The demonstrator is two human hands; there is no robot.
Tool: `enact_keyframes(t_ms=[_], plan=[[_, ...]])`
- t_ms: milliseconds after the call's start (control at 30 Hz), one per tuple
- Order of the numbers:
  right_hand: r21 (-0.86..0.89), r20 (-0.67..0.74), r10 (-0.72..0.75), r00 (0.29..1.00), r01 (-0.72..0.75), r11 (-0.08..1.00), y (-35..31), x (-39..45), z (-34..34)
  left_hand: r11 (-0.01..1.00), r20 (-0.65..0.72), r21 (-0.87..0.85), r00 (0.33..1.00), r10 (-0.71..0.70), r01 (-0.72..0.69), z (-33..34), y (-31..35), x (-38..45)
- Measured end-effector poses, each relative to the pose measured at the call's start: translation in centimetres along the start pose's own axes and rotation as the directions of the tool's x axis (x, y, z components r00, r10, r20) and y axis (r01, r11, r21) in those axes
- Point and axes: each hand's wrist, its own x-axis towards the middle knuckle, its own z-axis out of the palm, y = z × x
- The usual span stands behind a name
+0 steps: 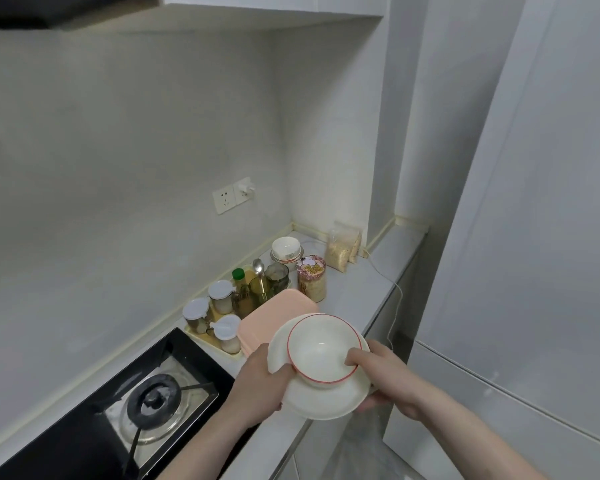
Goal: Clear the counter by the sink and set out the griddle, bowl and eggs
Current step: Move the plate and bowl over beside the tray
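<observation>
**Crockery in hand, counter only partly set**

A person's left hand (260, 379) and right hand (381, 375) together grasp a stack of white dishes, a red-rimmed bowl (321, 348) nested on top, carried above the counter's (357, 282) front edge beside the gas hob (153, 400). No griddle, eggs or sink are in view, so most of the task appears to remain. A pink lidded box (274, 310), a tray of condiment jars (219, 317), a patterned canister (311, 278), stacked bowls (285, 249) and grain bags (343, 245) crowd the back corner under plain grey walls.
</observation>
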Motion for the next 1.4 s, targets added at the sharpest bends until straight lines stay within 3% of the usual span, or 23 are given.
enact_keyframes(t_ms=[400, 533, 733, 900, 1100, 1200, 1300, 1400], plan=[[0.088, 0.036, 0.088, 0.996, -0.09, 0.992, -1.1, 10.7, -5.3, 0.986, 0.046, 0.166, 0.999, 0.006, -0.013, 3.7, 1.2, 12.0], [0.098, 0.017, 0.12, 0.993, -0.121, 0.988, -1.8, 15.8, -8.0, 0.993, 0.02, 0.115, 0.999, -0.028, 0.025, 5.6, 2.6, 15.8], [0.316, -0.03, 0.258, 0.966, -0.236, 0.919, -1.6, 23.4, -11.8, 0.995, 0.033, 0.011, 0.995, -0.098, 0.098, 8.7, 4.9, 22.3], [0.369, -0.034, 0.304, 0.952, -0.271, 0.889, -1.6, 27.3, -13.6, 0.985, 0.065, 0.002, 0.983, -0.171, 0.172, 10.4, 5.7, 26.5], [0.394, -0.052, 0.32, 0.946, -0.275, 0.877, -0.6, 31.2, -14.2, 0.974, 0.076, 0.117, 0.976, -0.202, 0.192, 11.0, 5.1, 30.1], [0.434, -0.092, 0.348, 0.933, -0.277, 0.857, -0.1, 33.1, -13.5, 0.977, -0.041, 0.146, 0.987, -0.153, 0.158, 10.3, 5.5, 29.8], [0.481, -0.149, 0.405, 0.902, -0.292, 0.827, 0.6, 35.1, -12.9, 0.927, -0.13, 0.347, 0.987, -0.099, 0.139, 8.6, 3.7, 29.4], [0.478, -0.226, 0.456, 0.861, -0.31, 0.822, 1.2, 37.0, -12.4, 0.834, -0.213, 0.495, 0.964, -0.157, 0.245, 6.5, 0.6, 28.8]])
